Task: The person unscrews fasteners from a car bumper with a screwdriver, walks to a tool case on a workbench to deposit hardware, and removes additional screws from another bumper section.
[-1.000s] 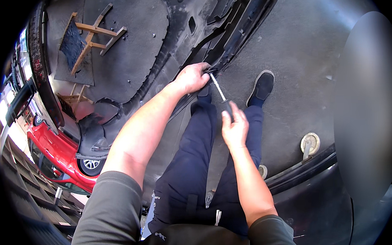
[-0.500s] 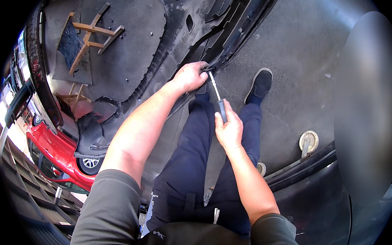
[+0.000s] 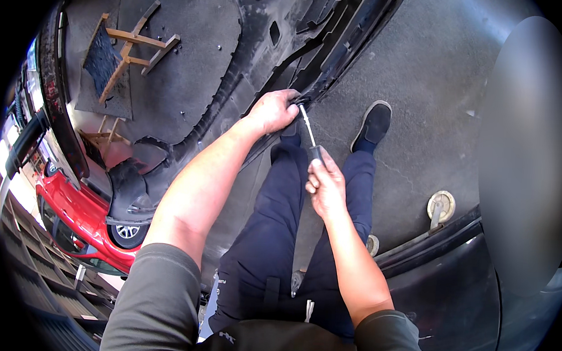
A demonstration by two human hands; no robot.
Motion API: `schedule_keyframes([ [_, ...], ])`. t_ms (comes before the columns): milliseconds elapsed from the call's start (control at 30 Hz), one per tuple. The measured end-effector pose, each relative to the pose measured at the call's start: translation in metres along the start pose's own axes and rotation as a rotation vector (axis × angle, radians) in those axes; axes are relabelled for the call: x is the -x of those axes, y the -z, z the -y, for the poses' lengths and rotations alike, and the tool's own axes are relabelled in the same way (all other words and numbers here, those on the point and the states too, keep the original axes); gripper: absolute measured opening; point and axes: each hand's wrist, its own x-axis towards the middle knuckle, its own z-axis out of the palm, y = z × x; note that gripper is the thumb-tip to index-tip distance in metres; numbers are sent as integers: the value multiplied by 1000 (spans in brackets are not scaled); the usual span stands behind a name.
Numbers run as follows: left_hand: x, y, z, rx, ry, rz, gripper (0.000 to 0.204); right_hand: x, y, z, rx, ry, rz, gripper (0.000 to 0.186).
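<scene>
A large black plastic car bumper stretches from the far edge down to the left. My left hand is closed on the bumper's near edge, its fingertips partly hidden by the edge. My right hand is wrapped around the dark handle of a screwdriver. The metal shaft points away from me, and its tip meets the bumper edge just beside my left fingers. What the tip touches is too small to make out.
A wooden stand and small loose bits lie on the grey floor beyond the bumper. At the left is a red car. To my right are a pale caster wheel and a dark panel. My shoe stands near the bumper.
My right hand has turned on the screwdriver handle, and its fingers now curl more fully round it. My left hand stays at the bumper edge.
</scene>
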Motion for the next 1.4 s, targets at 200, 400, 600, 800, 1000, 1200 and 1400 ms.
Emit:
schedule_keyframes([
  [200,0,-7,3,36,-53,-52,42,-12,28,7,-531,-449,461,41],
  [400,5,-4,8,49,-18,-21,41,-4,12,7,-237,-214,164,45],
  [600,1,-13,9,28,-22,-79,41,-1,2,23,-778,-525,474,44],
  [800,1,-14,11,-19,-88,-100,42,-3,1,1,860,617,-133,63],
  [1000,33,-33,-2,206,153,-491,27,7,2,5,-994,-538,362,52],
  [1200,70,-91,-3,463,179,-225,33,8,-4,3,668,583,-256,37],
  [1400,65,-76,-41,782,451,116,38,11,1,19,792,802,-252,43],
])
